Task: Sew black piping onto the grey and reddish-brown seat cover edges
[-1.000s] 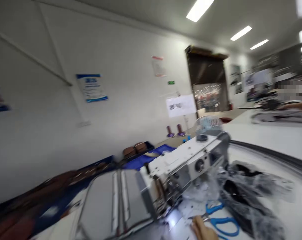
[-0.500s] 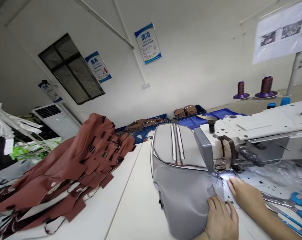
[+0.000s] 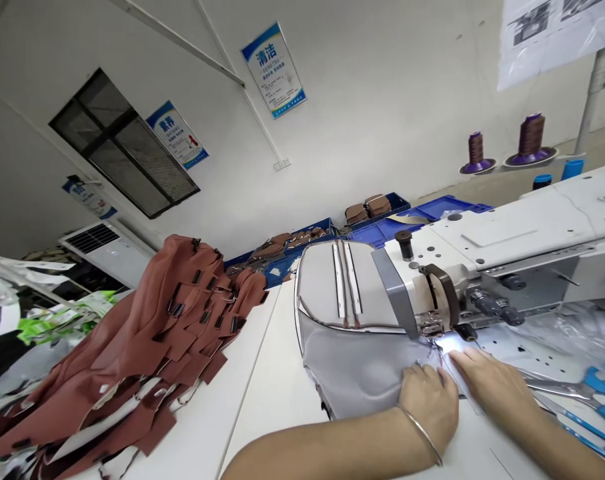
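Observation:
A grey leather-like cover piece [image 3: 352, 370] lies on the white table, its edge running under the needle area of a sewing machine [image 3: 439, 320]. Two white strips run down its paler upper panel. My left hand [image 3: 429, 403], with a bracelet at the wrist, is closed on the near edge of the cover, just in front of the needle. To the right, my right hand [image 3: 489, 377] lies low on the machine bed. Its fingers are together, fingertips beside the lit needle area; what they pinch is hidden.
Blue-handled scissors [image 3: 577, 393] lie beside my right forearm. A heap of reddish-brown leather pieces with black clips [image 3: 167, 333] covers the left side. Blue trays [image 3: 397, 230] stand behind the machine. Brown thread spools [image 3: 531, 137] stand at the back right.
The view has shifted and tilted. My left hand has moved up and closer to the needle, the forearm now reaching across the front of the cover. My right hand stays beside the needle.

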Motion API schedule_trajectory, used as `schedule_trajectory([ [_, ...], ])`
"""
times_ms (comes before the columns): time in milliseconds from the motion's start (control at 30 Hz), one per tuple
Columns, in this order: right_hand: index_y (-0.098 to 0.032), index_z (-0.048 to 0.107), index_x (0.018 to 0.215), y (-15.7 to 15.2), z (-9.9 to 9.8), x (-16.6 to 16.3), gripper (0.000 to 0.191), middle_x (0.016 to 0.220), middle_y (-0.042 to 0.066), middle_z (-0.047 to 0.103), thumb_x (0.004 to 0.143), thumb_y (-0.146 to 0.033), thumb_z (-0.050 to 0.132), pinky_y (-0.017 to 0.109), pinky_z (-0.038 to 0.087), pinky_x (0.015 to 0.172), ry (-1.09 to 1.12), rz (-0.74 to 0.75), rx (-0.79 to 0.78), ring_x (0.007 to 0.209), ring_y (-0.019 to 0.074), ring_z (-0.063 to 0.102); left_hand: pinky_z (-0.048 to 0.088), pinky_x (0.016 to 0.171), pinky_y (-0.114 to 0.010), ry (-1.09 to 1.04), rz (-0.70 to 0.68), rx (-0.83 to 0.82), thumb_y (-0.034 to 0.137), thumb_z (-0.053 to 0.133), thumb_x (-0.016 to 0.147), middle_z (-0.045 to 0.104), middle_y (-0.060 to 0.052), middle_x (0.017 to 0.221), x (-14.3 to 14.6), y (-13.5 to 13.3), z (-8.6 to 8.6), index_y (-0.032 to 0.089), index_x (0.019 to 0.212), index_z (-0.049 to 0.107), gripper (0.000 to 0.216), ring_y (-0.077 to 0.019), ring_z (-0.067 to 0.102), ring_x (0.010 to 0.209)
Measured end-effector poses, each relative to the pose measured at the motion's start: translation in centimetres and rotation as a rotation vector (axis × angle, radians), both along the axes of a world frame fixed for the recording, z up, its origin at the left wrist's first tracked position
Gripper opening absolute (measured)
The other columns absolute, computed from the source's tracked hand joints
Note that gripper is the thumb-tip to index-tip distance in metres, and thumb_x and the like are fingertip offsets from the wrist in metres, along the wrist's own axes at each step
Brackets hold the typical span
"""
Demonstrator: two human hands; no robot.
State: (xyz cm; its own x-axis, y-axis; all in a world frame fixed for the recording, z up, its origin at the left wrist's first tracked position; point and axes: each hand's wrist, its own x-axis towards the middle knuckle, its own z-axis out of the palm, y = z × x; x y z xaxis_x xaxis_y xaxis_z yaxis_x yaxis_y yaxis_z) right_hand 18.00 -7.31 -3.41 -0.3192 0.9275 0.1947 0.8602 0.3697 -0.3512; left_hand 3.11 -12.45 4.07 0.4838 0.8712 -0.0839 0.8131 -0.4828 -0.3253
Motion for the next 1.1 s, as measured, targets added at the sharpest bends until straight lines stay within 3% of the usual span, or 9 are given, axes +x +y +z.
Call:
schedule_trajectory([
  [67,-0.025,0.060,0.089,-0.1,0.3,0.0,0.016,0.079,0.003,0.055,0.089,-0.024,0.045,0.030,0.029,0.056,0.004,0.030,-0.016,0.077,0.0215,0.057,0.042,0.056,-0.029,0.038,-0.016,0.002,0.015,0.041,0.093,0.063,-0.016,0.082,0.2,0.6,0.3,0.007,0.120,0.058,0.032,-0.0224,0.063,0.073],
  [267,-0.025,0.063,0.091,-0.1,0.9,0.0,0.023,0.079,0.004,0.054,0.086,-0.013,0.044,0.029,0.027,0.056,-0.006,0.082,-0.024,0.075,0.0210,0.056,0.045,0.055,-0.031,-0.013,-0.116,-0.145,0.012,0.042,0.090,0.067,-0.018,0.086,-0.5,2.0,1.9,0.004,0.112,0.062,0.031,-0.0238,0.065,0.074],
  [367,-0.025,0.064,0.091,0.0,0.9,0.0,0.026,0.078,0.004,0.055,0.085,-0.010,0.044,0.029,0.026,0.055,-0.022,0.105,0.003,0.074,0.0210,0.056,0.048,0.063,-0.034,-0.190,0.124,-0.247,0.020,0.052,0.086,0.070,-0.014,0.087,-1.2,3.1,2.4,0.014,0.100,0.070,0.024,-0.0258,0.066,0.077],
  [467,-0.025,0.065,0.089,0.4,0.4,-0.3,0.029,0.078,0.004,0.056,0.084,-0.007,0.043,0.028,0.026,0.054,-0.031,0.124,0.045,0.072,0.0200,0.056,0.049,0.073,-0.038,-0.562,0.440,-0.317,0.026,0.064,0.076,0.071,-0.010,0.084,-2.1,4.1,2.3,0.018,0.093,0.074,0.022,-0.0271,0.064,0.080],
  [600,-0.027,0.065,0.094,0.9,-0.7,-0.9,0.030,0.080,0.003,0.056,0.085,-0.008,0.043,0.028,0.028,0.054,-0.019,0.130,0.123,0.075,0.0197,0.057,0.047,0.064,-0.029,-0.872,0.571,-0.417,0.021,0.059,0.077,0.066,-0.005,0.071,-3.0,4.9,1.4,0.014,0.085,0.074,0.018,-0.0176,0.056,0.065],
  [700,-0.025,0.064,0.097,1.0,-1.7,-1.3,0.028,0.080,0.003,0.058,0.089,-0.012,0.040,0.029,0.031,0.056,0.006,0.090,0.188,0.075,0.0199,0.058,0.042,0.056,-0.026,-0.922,0.589,-0.461,0.020,0.056,0.078,0.062,-0.003,0.065,-3.3,5.0,1.1,0.011,0.081,0.073,0.019,-0.0137,0.049,0.056],
  [867,-0.020,0.061,0.086,1.1,-3.1,-1.6,0.034,0.078,0.005,0.061,0.098,-0.035,0.032,0.031,0.034,0.054,0.069,-0.014,0.262,0.068,0.0211,0.058,0.043,0.057,-0.026,-0.940,0.624,-0.505,0.023,0.057,0.077,0.062,-0.002,0.064,-2.9,4.4,1.1,0.013,0.085,0.075,0.021,-0.0134,0.048,0.056],
  [1000,-0.022,0.059,0.079,1.1,-2.8,-1.7,0.038,0.071,0.003,0.060,0.098,-0.033,0.028,0.030,0.035,0.051,0.109,-0.021,0.277,0.062,0.0192,0.058,0.047,0.068,-0.027,-0.817,0.613,-0.493,0.028,0.059,0.077,0.067,-0.004,0.071,-1.9,3.4,0.8,0.016,0.093,0.076,0.026,-0.0160,0.055,0.065],
  [1100,-0.023,0.061,0.089,0.7,-2.3,-1.4,0.036,0.079,0.002,0.064,0.098,-0.030,0.027,0.028,0.040,0.053,0.140,-0.001,0.283,0.068,0.0171,0.062,0.049,0.083,-0.033,-0.694,0.604,-0.498,0.029,0.059,0.076,0.072,-0.009,0.088,-0.6,2.6,0.2,0.017,0.101,0.074,0.032,-0.0219,0.063,0.082],
])
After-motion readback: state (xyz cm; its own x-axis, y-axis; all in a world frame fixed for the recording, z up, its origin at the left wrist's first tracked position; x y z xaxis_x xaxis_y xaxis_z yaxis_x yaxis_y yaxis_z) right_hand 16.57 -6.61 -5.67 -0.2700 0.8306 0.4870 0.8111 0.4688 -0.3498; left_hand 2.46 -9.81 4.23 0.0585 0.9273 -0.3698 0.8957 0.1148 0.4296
